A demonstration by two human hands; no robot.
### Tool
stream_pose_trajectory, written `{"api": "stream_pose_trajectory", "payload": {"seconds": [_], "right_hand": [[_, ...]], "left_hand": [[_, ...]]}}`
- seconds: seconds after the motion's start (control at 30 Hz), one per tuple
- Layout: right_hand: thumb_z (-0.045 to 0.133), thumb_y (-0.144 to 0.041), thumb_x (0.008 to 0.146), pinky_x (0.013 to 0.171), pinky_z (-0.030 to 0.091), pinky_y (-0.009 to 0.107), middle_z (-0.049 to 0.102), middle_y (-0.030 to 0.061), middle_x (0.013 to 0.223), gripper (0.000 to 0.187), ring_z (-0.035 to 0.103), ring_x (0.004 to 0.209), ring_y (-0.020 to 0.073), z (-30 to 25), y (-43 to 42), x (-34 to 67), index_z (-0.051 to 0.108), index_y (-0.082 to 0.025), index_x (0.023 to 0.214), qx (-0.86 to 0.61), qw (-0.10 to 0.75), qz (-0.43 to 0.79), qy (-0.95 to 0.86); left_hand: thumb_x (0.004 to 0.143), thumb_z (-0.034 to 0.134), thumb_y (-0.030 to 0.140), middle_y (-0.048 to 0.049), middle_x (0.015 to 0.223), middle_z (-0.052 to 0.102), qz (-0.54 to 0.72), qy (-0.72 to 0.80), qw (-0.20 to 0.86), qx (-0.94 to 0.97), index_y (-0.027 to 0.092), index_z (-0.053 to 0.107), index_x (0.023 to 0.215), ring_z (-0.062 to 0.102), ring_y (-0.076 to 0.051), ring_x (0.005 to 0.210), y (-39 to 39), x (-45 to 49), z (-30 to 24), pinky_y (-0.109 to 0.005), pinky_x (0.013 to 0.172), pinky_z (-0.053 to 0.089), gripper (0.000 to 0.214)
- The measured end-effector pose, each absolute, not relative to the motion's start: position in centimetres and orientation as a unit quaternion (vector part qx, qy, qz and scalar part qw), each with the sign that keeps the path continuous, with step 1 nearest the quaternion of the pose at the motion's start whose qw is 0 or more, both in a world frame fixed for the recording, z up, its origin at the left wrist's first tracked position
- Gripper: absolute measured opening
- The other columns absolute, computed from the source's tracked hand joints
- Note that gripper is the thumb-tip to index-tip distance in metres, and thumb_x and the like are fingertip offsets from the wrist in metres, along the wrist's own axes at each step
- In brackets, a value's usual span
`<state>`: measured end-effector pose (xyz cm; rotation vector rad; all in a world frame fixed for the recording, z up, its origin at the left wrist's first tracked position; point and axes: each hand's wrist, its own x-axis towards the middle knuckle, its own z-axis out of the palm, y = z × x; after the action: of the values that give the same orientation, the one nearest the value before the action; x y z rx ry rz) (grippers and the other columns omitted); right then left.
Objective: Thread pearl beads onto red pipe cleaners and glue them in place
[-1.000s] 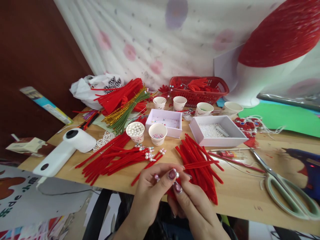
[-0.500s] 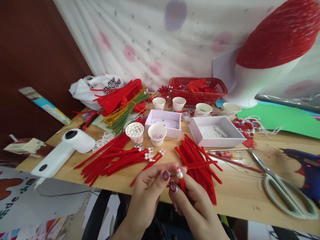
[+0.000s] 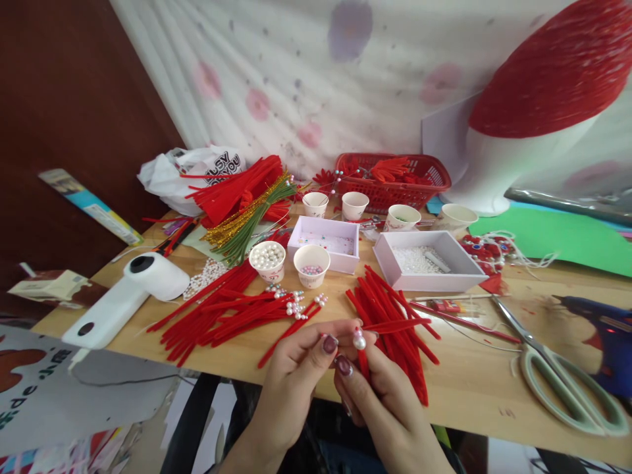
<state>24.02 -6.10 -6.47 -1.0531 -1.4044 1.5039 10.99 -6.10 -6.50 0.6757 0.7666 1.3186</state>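
Observation:
At the table's near edge both my hands meet over a red pipe cleaner (image 3: 363, 363) that carries a white pearl bead (image 3: 359, 341) near its tip. My right hand (image 3: 385, 408) grips the stem just below the bead. My left hand (image 3: 296, 382) curls beside it, its thumb and fingertips pinched close to the bead. A pile of red pipe cleaners (image 3: 395, 322) lies right behind my hands. Another spread of red stems with pearl tips (image 3: 232, 313) lies to the left.
Paper cups of pearls (image 3: 267, 259) and coloured beads (image 3: 311, 264) stand mid-table beside two white boxes (image 3: 425, 261). A white hair dryer (image 3: 123, 296) lies left; scissors (image 3: 563, 375) and a blue glue gun (image 3: 607, 336) right. A red basket (image 3: 395, 178) sits at the back.
The pearl bead has come out from between my fingertips and now sits exposed on the red stem's tip. My hands shifted slightly lower and to the right.

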Motion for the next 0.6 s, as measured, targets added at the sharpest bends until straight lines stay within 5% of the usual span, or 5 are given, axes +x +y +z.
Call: {"api": "stream_pose_trajectory", "payload": {"seconds": [0.3,0.5,0.6], "right_hand": [[0.052,-0.054,0.094,0.051,0.041,0.023,0.051,-0.0019,0.068,0.047,0.045,0.057,0.012,-8.1,-5.4,24.2,0.061,-0.017,0.121,-0.418,0.386,0.619,-0.541],[0.052,-0.054,0.094,0.08,0.053,0.031,0.066,0.0065,0.096,0.047,0.062,0.086,0.0196,-7.4,-5.1,25.0,0.061,-0.024,0.128,-0.435,0.353,0.585,-0.586],[0.053,-0.054,0.093,0.078,0.052,0.03,0.064,0.003,0.085,0.044,0.06,0.078,0.0173,-6.3,-5.4,25.2,0.064,-0.023,0.121,-0.443,0.322,0.599,-0.584]], "left_hand": [[0.076,0.081,0.035,-0.0095,0.116,0.075,0.556,0.376,0.678,0.301,0.025,0.076,0.111,0.07,-0.023,0.103,-5.9,11.1,-6.6,-0.027,0.087,0.054,0.037],[0.08,0.077,0.033,-0.0092,0.118,0.073,0.546,0.42,0.641,0.339,0.022,0.082,0.093,0.069,-0.021,0.099,-5.5,11.1,-6.3,-0.024,0.081,0.055,0.018],[0.079,0.076,0.04,-0.0122,0.114,0.075,0.537,0.442,0.644,0.318,0.019,0.081,0.097,0.071,-0.021,0.091,-5.2,11.1,-6.3,-0.025,0.074,0.056,0.028]]}}
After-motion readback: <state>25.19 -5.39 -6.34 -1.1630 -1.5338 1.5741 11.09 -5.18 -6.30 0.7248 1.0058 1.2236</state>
